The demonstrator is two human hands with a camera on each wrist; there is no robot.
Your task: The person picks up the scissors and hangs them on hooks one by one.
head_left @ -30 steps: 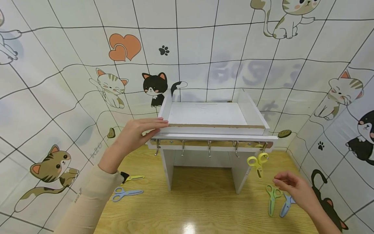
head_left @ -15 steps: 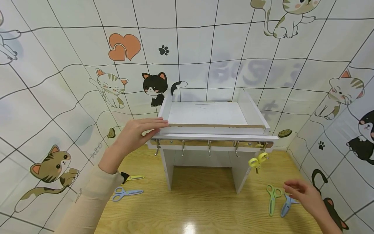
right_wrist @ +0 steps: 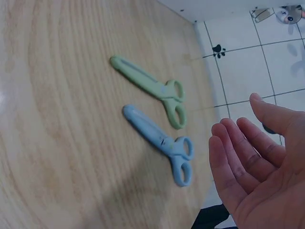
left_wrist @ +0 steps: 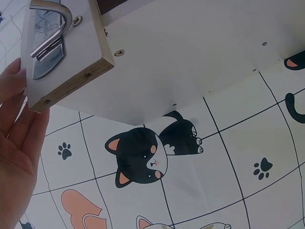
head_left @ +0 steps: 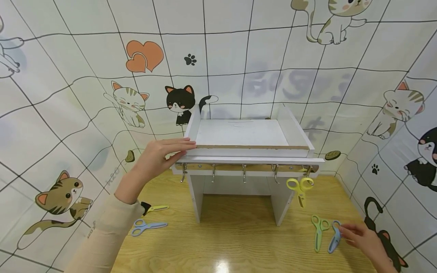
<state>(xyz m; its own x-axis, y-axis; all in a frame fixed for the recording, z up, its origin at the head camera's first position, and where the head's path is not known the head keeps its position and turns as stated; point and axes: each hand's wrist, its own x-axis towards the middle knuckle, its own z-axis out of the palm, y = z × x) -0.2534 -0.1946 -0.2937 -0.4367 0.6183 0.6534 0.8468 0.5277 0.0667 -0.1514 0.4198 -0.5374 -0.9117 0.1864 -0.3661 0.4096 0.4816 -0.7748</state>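
Note:
My left hand (head_left: 160,153) rests on the front left corner of a white shelf rack (head_left: 252,152), with its fingers straight along the top edge. In the left wrist view, that hand (left_wrist: 21,143) touches the board beside a metal hook (left_wrist: 52,28). Near the handles of blue scissors (head_left: 334,239) on the table is my right hand (head_left: 363,240). The right wrist view shows this hand (right_wrist: 257,171) with bent, loose fingers, apart from the blue scissors (right_wrist: 155,136). Green scissors (head_left: 318,235) lie alongside. Yellow scissors (head_left: 301,189) hang from the rightmost hook (head_left: 308,172).
Several metal hooks (head_left: 244,173) line the rack's front. Left on the wooden table (head_left: 232,242) lie more blue scissors (head_left: 148,226) and yellow-bladed scissors with a dark handle end (head_left: 157,208), partly behind the sleeve. A cat-print sheet (head_left: 225,49) surrounds the table at back and sides.
My right hand has moved right and down from near the hanging yellow scissors to the blue scissors' handles. The yellow scissors swing on the hook. My left hand stays put.

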